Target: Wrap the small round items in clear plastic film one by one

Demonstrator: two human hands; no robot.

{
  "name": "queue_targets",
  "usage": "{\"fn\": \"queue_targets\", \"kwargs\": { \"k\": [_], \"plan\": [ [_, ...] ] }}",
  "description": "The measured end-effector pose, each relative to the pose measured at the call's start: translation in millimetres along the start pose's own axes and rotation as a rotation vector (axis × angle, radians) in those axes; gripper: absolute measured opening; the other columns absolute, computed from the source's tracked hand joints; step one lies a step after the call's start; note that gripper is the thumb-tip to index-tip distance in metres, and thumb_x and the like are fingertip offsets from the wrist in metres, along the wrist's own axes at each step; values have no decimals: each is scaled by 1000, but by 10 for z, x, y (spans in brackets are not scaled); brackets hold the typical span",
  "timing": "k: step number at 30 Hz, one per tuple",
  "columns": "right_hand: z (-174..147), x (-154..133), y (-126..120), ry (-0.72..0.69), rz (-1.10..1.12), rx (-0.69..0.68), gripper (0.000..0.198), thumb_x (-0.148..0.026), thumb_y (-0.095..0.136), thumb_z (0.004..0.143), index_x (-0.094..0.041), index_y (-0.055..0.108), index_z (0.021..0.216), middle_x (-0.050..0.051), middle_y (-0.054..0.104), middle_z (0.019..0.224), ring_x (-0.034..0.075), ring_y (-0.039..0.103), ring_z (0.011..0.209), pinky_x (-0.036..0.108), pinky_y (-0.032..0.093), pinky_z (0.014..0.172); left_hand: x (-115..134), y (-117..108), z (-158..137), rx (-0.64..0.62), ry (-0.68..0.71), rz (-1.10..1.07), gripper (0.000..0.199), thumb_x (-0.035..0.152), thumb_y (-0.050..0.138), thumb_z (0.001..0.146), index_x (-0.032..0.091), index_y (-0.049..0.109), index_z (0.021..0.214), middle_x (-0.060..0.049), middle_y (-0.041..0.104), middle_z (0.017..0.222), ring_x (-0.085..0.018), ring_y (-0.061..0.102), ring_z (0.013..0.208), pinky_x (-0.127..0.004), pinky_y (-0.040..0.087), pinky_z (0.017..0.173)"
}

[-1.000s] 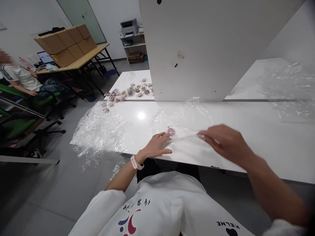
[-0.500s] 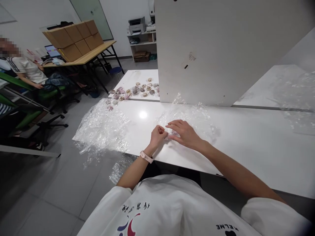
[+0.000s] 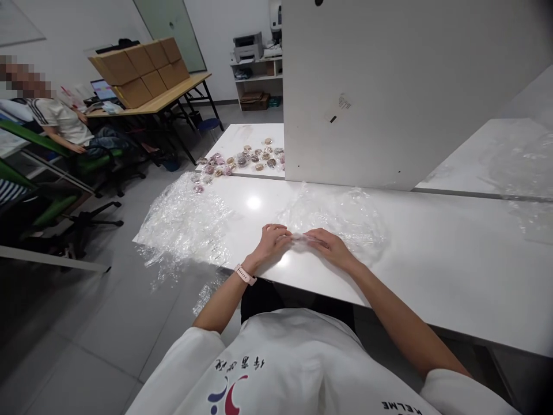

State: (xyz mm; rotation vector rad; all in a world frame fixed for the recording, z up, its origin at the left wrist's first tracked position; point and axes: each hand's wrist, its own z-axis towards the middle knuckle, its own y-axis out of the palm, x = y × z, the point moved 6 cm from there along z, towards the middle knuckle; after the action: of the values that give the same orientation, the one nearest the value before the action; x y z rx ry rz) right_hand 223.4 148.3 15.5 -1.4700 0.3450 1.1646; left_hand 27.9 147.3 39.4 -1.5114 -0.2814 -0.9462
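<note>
My left hand [image 3: 272,241], with a pale pink band on its wrist, is at the near side of the white table. Its fingers pinch one end of a small piece of clear plastic film [image 3: 298,238]. Just across from it, my right hand [image 3: 332,248] grips the other end, so the film stretches between both hands low over the table. Whether anything is wrapped in it is hard to make out. Right behind my hands lies a loose heap of clear plastic film [image 3: 345,216].
A larger pile of crumpled film [image 3: 184,222] hangs over the table's left edge. Several small wrapped round items [image 3: 259,155] lie beyond it. A tall white panel [image 3: 354,98] stands behind the table [image 3: 453,259]. A seated person [image 3: 64,124] is at the far left.
My left hand has turned flatter, and my right hand has lowered and closed its spread fingers. The film is now drawn out between them. The view has shifted slightly.
</note>
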Motion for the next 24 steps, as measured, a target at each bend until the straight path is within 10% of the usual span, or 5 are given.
{"fn": "queue_targets", "kwargs": {
  "k": [5, 10, 16, 19, 24],
  "plan": [
    [-365, 88, -73, 249, 70, 169, 49, -53, 42, 97, -24, 49, 136, 9, 68, 111, 23, 67, 94, 37, 56, 76, 301, 123, 431, -100, 133, -61, 39, 36, 47, 96, 22, 64, 64, 2, 56, 52, -13, 51, 54, -36, 42, 92],
    [-817, -40, -177, 274, -271, 453, 60, -54, 49, 94, -22, 42, 144, 17, 54, 135, 29, 61, 108, 43, 53, 83, 400, 507, 874, -254, 193, -25, 39, 35, 67, 81, 21, 55, 47, 3, 47, 41, -11, 40, 39, -28, 37, 54],
    [-985, -93, -118, 37, -501, 275, 48, -41, 40, 100, -27, 49, 145, 9, 58, 137, 28, 55, 118, 46, 44, 100, 550, 564, 710, -118, 200, 219, 5, 23, 69, 84, 20, 65, 86, -8, 70, 92, -25, 64, 91, -40, 44, 88],
    [-922, -8, -186, 74, -512, 316, 40, -37, 36, 102, -22, 66, 122, 10, 71, 113, 26, 62, 103, 44, 45, 93, 680, 557, 345, -218, 348, 102, 30, 32, 68, 86, 24, 63, 114, -10, 63, 129, -27, 54, 126, -45, 33, 109],
    [-736, 105, -427, 260, -164, 352, 40, -48, 39, 99, -21, 67, 92, 4, 71, 82, 19, 65, 74, 36, 49, 75, 558, 468, 253, -171, 245, -52, 24, 35, 64, 89, 27, 67, 112, -6, 73, 104, -23, 67, 98, -39, 43, 96]
  ]
}}
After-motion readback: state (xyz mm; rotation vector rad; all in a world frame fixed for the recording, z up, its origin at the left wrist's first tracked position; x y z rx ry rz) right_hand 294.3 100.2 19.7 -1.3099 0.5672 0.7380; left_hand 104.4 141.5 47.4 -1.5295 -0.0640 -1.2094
